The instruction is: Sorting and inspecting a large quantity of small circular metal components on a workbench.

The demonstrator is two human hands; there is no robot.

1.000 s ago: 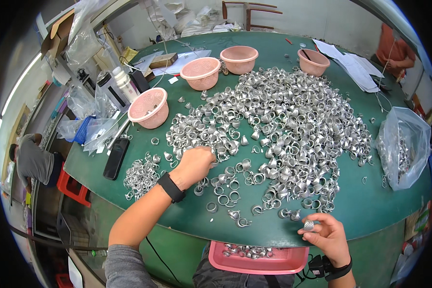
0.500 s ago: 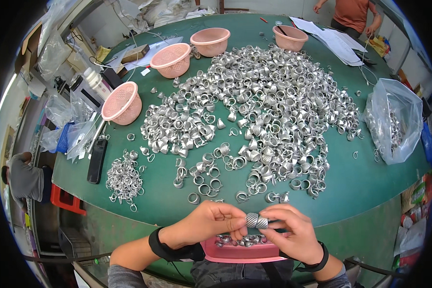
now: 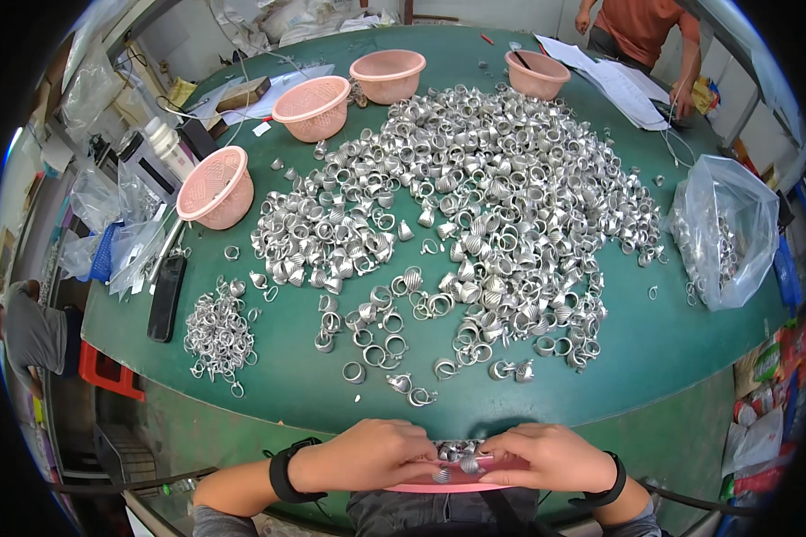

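Observation:
My left hand (image 3: 387, 455) is closed at the left side of a pink basket (image 3: 430, 489) on my lap, with a ridged silver ring (image 3: 441, 475) at its fingertips. On the basket's right side my right hand (image 3: 546, 458) has its thumb and fingers drawn together, another silver ring (image 3: 470, 464) at their tips. How firmly either ring is gripped is hard to see. Between the hands, several silver rings (image 3: 457, 447) lie in the basket. Both wrists wear black bands.
A broad heap of silver rings (image 3: 501, 197) covers the green table (image 3: 278, 376). Left of it are a smaller pile of thin rings (image 3: 221, 333), a black bar-shaped object (image 3: 167, 300) and a pink basket (image 3: 215, 192). A plastic bag (image 3: 725, 233) stands right; a person (image 3: 645, 36) stands beyond.
Both hands have dropped toward me, from holding ridged rings together above the table edge to the lap basket. More loose rings lie near the front edge. The far person's hand has come down to the table.

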